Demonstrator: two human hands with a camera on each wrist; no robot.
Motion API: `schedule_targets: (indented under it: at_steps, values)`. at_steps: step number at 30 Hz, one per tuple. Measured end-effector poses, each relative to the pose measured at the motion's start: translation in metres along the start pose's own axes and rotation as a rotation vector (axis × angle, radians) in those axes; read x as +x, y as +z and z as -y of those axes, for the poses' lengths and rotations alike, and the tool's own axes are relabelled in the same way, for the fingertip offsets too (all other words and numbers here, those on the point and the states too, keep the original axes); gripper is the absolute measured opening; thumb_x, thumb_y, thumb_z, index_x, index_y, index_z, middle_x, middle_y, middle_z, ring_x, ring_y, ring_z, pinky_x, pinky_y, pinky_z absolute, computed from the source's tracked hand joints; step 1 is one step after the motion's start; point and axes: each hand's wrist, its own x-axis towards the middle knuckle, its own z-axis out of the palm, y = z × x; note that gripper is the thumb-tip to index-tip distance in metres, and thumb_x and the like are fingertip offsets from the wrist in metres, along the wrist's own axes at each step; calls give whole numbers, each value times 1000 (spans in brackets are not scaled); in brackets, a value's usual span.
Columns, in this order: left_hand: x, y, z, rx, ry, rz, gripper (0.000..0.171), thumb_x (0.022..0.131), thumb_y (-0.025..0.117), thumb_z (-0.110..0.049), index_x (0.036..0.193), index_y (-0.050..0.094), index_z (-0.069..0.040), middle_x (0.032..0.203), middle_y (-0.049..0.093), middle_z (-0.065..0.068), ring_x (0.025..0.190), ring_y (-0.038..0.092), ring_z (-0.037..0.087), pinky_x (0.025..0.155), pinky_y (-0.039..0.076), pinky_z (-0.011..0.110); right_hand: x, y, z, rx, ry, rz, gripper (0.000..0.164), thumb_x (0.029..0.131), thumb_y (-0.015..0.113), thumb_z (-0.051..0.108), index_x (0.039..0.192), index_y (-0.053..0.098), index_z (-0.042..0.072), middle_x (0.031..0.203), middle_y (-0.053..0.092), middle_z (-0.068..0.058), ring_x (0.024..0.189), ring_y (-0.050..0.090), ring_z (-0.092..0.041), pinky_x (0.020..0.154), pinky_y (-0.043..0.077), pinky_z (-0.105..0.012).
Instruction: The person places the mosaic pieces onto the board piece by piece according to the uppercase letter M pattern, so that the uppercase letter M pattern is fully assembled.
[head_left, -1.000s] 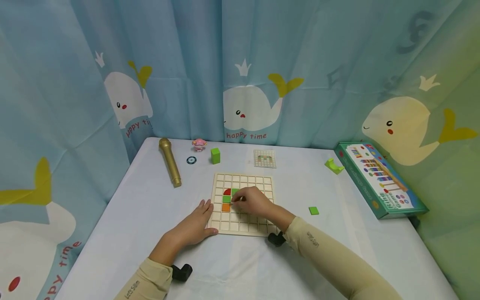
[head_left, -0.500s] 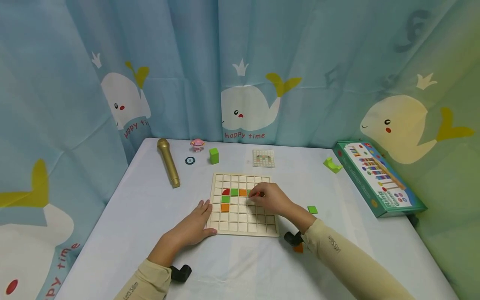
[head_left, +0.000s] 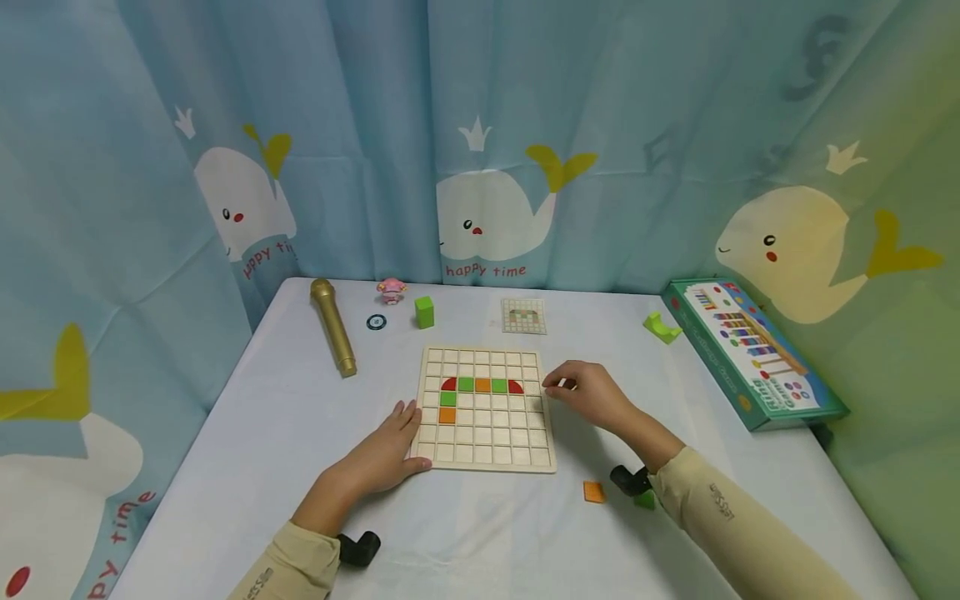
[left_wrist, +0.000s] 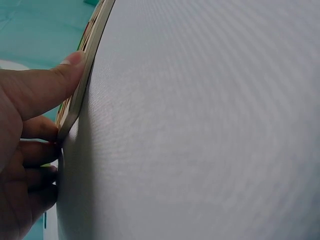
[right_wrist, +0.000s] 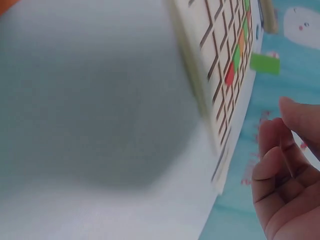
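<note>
My left hand [head_left: 385, 447] rests beside the near-left corner of a wooden grid board [head_left: 483, 438], fingers straight. In the left wrist view its thumb [left_wrist: 62, 80] touches the board's edge. Just off the board's right side hovers my right hand [head_left: 597, 398], fingers loosely bent with nothing between them. On the board, a row runs from a red quarter-round tile [head_left: 449, 385] through green, orange and green tiles to a second red quarter-round tile [head_left: 515, 387]. Below the row's left end lie a green tile [head_left: 447, 399] and an orange tile [head_left: 447, 415].
An orange tile [head_left: 593, 492] and a green tile [head_left: 645, 500], partly covered, lie near the right wrist. A pattern card [head_left: 524, 317], green block [head_left: 424, 312], round chip [head_left: 377, 322], pink figurine [head_left: 392, 290], gold microphone [head_left: 334, 327], green curved block [head_left: 662, 327] and game box [head_left: 753, 350] stand around.
My right hand has set orange, green and red tiles into the row and moved right, off the board. The left hand stays at the corner.
</note>
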Motion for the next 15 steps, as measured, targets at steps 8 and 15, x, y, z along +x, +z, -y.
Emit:
schedule_targets:
  at_steps: [8,15]
  values:
    - [-1,-1,0,-4,7,-7,84,95,70,-38,152,32,10,162,23,24,151,16,40,118,25,50,-14,-18,-22,-44,29,-38,9,93,73,10,100,77,5,98,71,-3,85,63,-20,69,53,-34]
    - [1,1,1,5,7,-1,85,95,69,-40,153,30,9,163,21,23,151,15,39,119,24,49,-30,-32,-38,-74,64,-40,12,93,73,9,102,76,3,98,70,-4,85,63,-21,68,53,-34]
